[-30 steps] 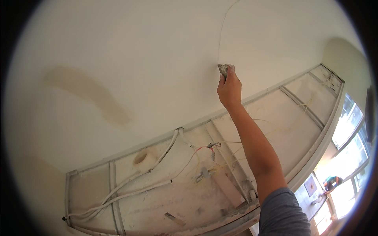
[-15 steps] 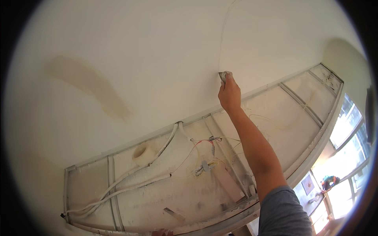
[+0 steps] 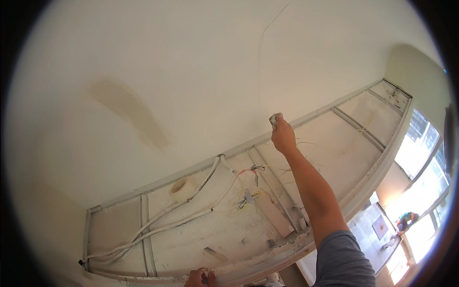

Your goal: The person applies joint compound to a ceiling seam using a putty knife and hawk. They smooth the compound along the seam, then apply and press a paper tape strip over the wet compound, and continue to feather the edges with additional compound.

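Near the white wall (image 3: 201, 86), just above the back edge of a long ledge, my right hand (image 3: 283, 136) is closed on a small grey scraper (image 3: 274, 120) smeared with white. A thin crack line (image 3: 261, 45) runs up the wall above it. At the lower edge of the picture, my left hand (image 3: 195, 277) curls its fingers over the front edge (image 3: 258, 268) of the ledge; most of that hand is out of the picture.
The dusty metal-framed ledge (image 3: 191, 244) carries white conduits (image 3: 158, 231), a tape roll (image 3: 183, 190), loose wires (image 3: 248, 198) and a board strip (image 3: 276, 217). A damp-looking brown patch (image 3: 129, 112) marks the wall. Far below right, another person (image 3: 406, 221) crouches near bright windows (image 3: 418, 141).
My right hand has come down the wall with the scraper, toward the ledge. More of my left hand now shows at the ledge's front edge. The view has shifted slightly.
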`<state>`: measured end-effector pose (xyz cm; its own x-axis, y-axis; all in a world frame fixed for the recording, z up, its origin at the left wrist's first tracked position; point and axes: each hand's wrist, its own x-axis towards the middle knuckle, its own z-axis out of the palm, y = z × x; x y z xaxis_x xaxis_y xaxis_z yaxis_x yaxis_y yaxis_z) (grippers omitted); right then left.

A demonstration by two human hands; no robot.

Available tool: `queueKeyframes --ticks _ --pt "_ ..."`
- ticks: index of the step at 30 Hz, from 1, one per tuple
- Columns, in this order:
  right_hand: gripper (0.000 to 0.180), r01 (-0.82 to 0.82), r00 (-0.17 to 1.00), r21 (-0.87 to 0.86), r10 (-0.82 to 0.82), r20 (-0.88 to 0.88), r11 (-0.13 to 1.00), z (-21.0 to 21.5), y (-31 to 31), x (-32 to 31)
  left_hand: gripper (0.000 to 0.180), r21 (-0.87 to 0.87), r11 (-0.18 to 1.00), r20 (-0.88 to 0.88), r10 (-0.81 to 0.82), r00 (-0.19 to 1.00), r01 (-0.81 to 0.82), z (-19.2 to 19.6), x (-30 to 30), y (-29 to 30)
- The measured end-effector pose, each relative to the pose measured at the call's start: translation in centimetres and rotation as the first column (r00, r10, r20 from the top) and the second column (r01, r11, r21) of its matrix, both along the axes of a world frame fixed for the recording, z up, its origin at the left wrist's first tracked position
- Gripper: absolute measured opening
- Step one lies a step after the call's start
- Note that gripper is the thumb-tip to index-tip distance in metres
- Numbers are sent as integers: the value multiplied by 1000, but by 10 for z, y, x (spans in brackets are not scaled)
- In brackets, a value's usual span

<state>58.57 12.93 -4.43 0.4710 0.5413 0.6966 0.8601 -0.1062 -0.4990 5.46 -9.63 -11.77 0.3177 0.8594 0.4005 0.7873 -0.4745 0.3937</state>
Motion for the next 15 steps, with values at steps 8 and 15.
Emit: queueKeyframes --ticks 8,15 --pt "22 -210 959 612 281 -22 763 175 -69 -6 22 103 994 18 -31 999 29 -19 -2 8" --pt "13 -111 959 795 -147 244 596 262 -72 4 20 104 994 49 -45 998 40 -15 -3 6"
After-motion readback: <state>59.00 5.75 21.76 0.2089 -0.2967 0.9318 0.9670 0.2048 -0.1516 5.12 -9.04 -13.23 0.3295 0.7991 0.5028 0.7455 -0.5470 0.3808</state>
